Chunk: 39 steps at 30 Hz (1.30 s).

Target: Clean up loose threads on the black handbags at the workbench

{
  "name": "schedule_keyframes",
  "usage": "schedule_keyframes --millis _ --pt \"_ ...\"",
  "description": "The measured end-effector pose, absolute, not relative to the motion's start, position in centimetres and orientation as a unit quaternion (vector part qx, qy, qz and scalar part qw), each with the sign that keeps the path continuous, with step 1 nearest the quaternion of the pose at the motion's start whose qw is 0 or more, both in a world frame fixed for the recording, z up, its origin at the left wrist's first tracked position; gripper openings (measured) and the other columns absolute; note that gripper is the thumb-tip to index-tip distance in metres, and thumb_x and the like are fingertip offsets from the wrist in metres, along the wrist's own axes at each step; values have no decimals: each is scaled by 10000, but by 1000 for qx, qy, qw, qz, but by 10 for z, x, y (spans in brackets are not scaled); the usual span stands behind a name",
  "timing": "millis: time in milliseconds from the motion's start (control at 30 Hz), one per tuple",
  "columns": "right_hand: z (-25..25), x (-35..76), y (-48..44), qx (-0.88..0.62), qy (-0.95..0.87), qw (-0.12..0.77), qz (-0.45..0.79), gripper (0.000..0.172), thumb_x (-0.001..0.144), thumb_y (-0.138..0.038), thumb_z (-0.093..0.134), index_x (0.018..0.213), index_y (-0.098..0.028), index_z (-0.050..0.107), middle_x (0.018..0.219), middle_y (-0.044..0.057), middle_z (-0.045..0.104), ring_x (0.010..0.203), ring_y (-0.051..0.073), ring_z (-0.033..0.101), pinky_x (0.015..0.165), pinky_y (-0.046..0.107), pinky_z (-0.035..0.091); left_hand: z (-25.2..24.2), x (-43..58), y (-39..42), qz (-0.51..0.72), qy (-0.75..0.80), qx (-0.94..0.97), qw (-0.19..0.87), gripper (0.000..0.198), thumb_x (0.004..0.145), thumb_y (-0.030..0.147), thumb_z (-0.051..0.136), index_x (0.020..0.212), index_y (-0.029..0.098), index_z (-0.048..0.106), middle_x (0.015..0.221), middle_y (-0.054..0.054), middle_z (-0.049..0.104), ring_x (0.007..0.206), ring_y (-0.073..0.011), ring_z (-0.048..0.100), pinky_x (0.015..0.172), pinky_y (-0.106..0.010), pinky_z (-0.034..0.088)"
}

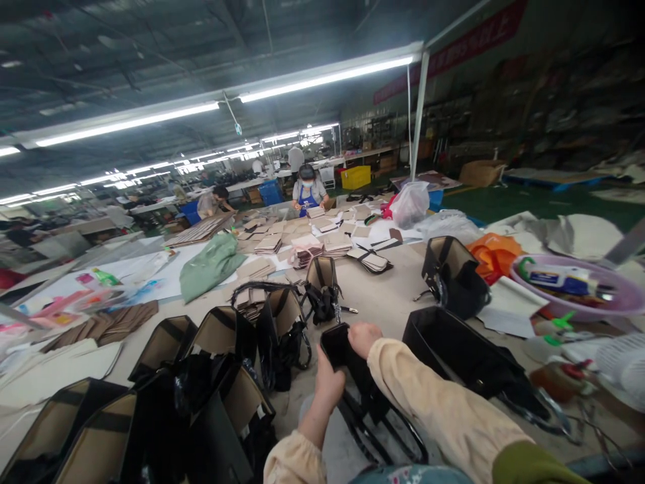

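My left hand (327, 383) and my right hand (363, 338) both grip a black handbag (353, 376) just above the near edge of the worktable (383, 296). The left hand holds its left side; the right fist closes over its top right corner. The bag's black straps (383, 430) hang down toward me. A cream sleeve covers my right forearm. Open black bags with tan linings (222, 336) lie to the left. Another black bag (463, 356) lies to the right.
Stacks of tan card pieces (302, 245) cover the far table, where people (307, 191) work. A green sack (209, 265) lies left of centre. A purple basin (579, 289) with tubes sits at right, next to an orange bag (494, 255) and a white fan (622, 366).
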State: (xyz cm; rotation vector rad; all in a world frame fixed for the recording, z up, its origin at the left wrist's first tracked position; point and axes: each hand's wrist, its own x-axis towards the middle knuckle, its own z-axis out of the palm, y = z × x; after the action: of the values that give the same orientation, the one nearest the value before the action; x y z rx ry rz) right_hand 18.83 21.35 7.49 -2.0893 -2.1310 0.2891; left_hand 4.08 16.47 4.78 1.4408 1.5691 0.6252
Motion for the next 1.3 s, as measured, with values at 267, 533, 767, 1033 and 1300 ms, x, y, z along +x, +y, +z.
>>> schedule_keyframes --millis 267,533,767,1033,1300 --pt "86 194 205 -636 -766 51 77 312 887 -238 363 931 -120 649 958 154 648 854 241 628 721 324 464 96 -26 185 139 529 703 454 885 556 -37 457 1397 175 282 1172 -77 623 1148 -223 529 970 -331 413" --pt "86 198 171 -568 -819 14 86 311 893 -253 360 923 -121 640 948 157 636 860 249 622 707 335 468 81 -31 102 122 521 719 443 898 596 6 476 1423 213 196 1292 -81 531 1158 -220 517 972 -335 422" --pt "83 189 161 -577 -811 10 97 339 911 -276 333 970 -130 632 983 145 642 887 238 617 719 320 464 77 -7 113 242 615 733 160 477 710 201 609 1172 236 500 1234 -65 486 1124 -215 499 958 -361 427" --pt "88 190 159 -608 -786 16 113 341 911 -299 337 979 -139 631 982 143 641 889 223 613 734 308 454 81 7 144 196 567 800 13 155 735 206 618 889 191 603 994 -59 526 921 -192 519 833 -337 458" --pt "86 189 159 -617 -778 30 113 336 915 -310 333 974 -151 623 977 124 639 901 213 605 734 292 444 73 8 153 198 552 810 -2 55 747 176 584 796 166 605 959 -66 542 879 -194 518 810 -346 451"
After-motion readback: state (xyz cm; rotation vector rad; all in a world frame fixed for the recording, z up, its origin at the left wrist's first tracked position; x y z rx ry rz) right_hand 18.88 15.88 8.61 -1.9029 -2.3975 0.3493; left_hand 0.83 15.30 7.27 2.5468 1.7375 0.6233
